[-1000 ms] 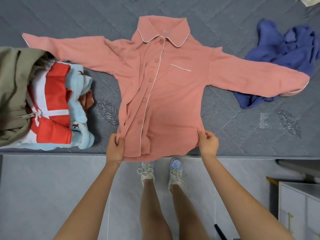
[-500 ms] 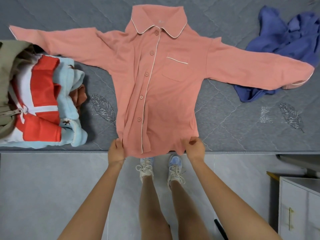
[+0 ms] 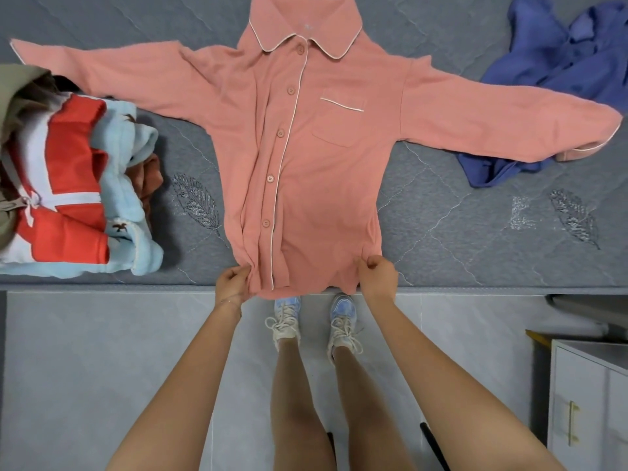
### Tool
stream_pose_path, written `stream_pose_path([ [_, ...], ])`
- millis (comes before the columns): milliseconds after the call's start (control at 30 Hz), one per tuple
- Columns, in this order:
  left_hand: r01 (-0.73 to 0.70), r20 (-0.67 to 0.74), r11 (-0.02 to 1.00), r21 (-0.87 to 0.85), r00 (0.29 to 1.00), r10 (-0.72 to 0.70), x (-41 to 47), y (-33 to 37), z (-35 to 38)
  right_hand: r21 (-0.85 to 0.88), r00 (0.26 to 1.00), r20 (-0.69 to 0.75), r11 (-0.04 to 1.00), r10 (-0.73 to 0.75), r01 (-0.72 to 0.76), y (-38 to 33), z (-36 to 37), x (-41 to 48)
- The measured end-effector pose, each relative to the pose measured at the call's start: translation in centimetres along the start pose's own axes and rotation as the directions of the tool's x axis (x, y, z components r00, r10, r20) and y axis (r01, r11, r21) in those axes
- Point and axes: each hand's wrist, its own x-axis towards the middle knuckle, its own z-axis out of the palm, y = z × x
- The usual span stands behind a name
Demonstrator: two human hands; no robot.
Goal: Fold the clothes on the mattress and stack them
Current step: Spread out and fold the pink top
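A pink button-up shirt (image 3: 316, 158) with white piping lies face up on the grey mattress (image 3: 458, 226), both sleeves spread out to the sides and the collar at the far end. My left hand (image 3: 232, 283) pinches the hem's left corner at the mattress's near edge. My right hand (image 3: 377, 275) grips the hem's right corner. The hem hangs slightly over the edge. A stack of folded clothes (image 3: 74, 188), red, white and light blue, sits at the left.
A crumpled blue garment (image 3: 557, 79) lies at the far right, partly under the pink sleeve. An olive garment (image 3: 17, 96) rests on the stack's left side. A white cabinet (image 3: 591, 402) stands on the tiled floor at the lower right.
Both hands have drawn the hem toward the mattress's near edge and the shirt's body has flattened. My right hand shifted its grip along the hem.
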Motion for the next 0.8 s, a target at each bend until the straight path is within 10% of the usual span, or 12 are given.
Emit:
stream_pose_path([
  [367, -0.342, -0.173, 0.932, 0.122, 0.917, 0.359, -1.7, 0.1, -0.6, 0.218, 0.98, -0.196, 0.976, 0.041, 0.003, 1.5, -2.4, -0.5],
  [800, -0.332, -0.175, 0.889, 0.316, 0.9, 0.399, -1.2, -0.6, -2.2, 0.295, 0.968, -0.249, 0.954, 0.025, 0.051, 3.2, -5.4, 1.1],
])
